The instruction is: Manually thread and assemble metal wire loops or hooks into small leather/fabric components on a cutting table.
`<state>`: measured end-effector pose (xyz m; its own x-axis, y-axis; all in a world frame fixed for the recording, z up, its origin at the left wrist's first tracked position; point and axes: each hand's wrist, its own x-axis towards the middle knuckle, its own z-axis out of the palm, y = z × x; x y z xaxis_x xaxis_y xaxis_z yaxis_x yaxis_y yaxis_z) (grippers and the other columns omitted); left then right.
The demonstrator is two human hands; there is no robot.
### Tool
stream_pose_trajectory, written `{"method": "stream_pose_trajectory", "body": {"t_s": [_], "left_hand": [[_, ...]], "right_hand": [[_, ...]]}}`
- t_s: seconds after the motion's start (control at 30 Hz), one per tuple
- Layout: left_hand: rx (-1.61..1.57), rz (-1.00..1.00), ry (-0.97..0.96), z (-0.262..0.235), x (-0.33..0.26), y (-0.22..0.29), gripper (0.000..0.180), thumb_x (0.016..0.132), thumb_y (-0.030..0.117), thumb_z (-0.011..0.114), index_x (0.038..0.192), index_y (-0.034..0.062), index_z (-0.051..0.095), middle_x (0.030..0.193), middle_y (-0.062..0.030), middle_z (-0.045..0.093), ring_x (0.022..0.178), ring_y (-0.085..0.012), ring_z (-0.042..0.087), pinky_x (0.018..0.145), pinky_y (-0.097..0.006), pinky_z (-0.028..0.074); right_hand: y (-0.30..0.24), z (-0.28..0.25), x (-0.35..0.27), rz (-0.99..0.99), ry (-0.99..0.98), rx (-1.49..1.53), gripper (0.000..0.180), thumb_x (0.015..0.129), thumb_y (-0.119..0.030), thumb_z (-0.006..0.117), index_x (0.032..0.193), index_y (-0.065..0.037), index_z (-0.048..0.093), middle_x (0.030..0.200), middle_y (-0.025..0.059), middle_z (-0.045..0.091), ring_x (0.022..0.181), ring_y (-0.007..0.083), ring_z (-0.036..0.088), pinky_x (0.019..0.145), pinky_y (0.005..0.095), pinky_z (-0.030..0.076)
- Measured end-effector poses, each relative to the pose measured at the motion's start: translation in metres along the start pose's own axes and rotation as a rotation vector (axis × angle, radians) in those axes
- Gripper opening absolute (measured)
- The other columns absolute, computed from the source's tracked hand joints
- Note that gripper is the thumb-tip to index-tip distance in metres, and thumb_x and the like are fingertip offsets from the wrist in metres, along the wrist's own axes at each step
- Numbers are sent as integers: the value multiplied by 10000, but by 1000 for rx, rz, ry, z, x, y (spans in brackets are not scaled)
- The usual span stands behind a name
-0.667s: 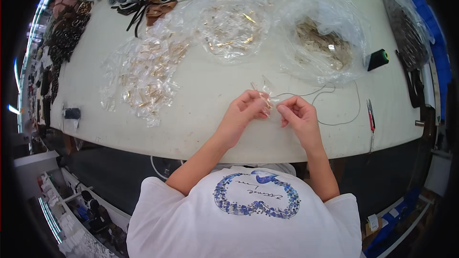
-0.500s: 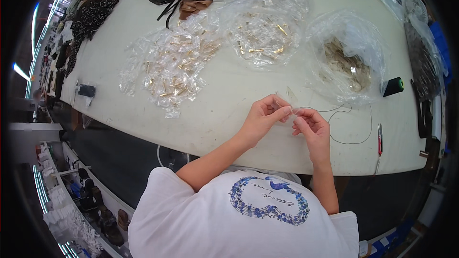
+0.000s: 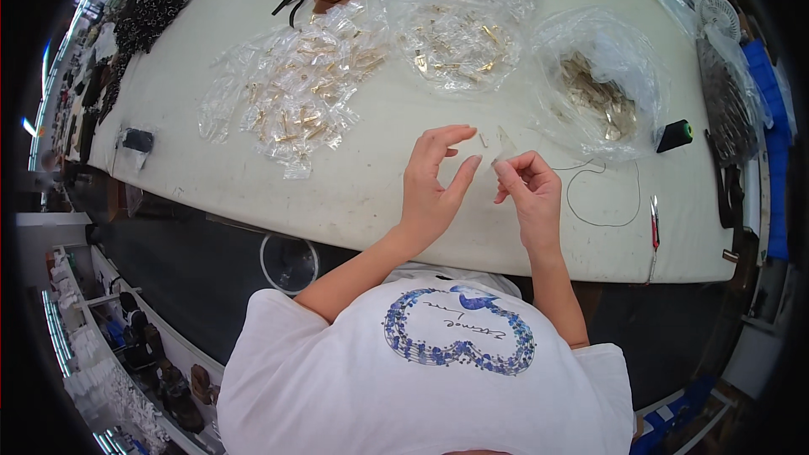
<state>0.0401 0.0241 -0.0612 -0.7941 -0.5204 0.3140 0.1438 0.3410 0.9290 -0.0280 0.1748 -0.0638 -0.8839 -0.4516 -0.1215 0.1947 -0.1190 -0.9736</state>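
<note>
the little plastic piece (image 3: 505, 147) is see-through, pale and kinda pointy at the top, sitting over the bench (image 3: 371, 194) right at the tips of the right hand (image 3: 533, 190), whose thumb and forefinger pinch its near end. left hand (image 3: 431, 190) is just beside it, thumb and fingers spread wide, near a tiny slim bit (image 3: 483, 140).

Pale table (image 3: 354, 198) over dark floor (image 3: 202, 257), bright strip lights (image 3: 57, 333).
</note>
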Motion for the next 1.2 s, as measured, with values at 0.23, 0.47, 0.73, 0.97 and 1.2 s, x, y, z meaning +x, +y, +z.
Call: {"method": "stream_pose_trajectory", "body": {"t_s": [0.23, 0.47, 0.73, 0.97, 1.2], "left_hand": [[-129, -152, -234, -2, -3, 1, 245, 907, -8, 671, 1151, -26, 688, 1037, -110, 734, 935, -167, 718, 851, -277, 572], [-26, -65, -304, 11, 15, -4, 222, 895, -17, 662, 1115, -30, 696, 1001, -105, 747, 916, -177, 735, 836, -278, 581], [77, -53, -361, 28, 30, -24, 128, 872, 12, 660, 996, -4, 686, 876, -135, 748, 805, -231, 758, 713, -308, 615], [154, -125, -535, 21, 45, -32, 118, 897, 14, 645, 1010, -14, 664, 883, -128, 752, 814, -223, 757, 748, -303, 615], [151, -127, -507, 20, 43, -38, 89, 909, 72, 644, 972, 11, 629, 810, -164, 726, 756, -275, 747, 679, -331, 594]], "right_hand": [[-2, 8, 9, -36, -34, -32, 132, 955, -122, 661, 993, 4, 665, 861, 34, 663, 766, 90, 623, 684, 243, 556], [2, -4, 23, -17, -50, -102, 124, 952, -113, 654, 980, 8, 662, 888, 28, 686, 789, 73, 630, 718, 252, 557], [7, -12, 28, -45, 27, -324, 97, 932, -94, 661, 923, 2, 662, 828, 52, 699, 757, 114, 662, 684, 258, 529], [9, -12, 43, -108, -2, -508, 77, 914, -71, 659, 902, 3, 643, 809, 85, 682, 710, 158, 661, 637, 274, 511], [5, 1, 44, -221, 23, -651, 97, 879, -2, 647, 834, 1, 561, 729, 83, 565, 613, 171, 566, 567, 303, 451]]}}
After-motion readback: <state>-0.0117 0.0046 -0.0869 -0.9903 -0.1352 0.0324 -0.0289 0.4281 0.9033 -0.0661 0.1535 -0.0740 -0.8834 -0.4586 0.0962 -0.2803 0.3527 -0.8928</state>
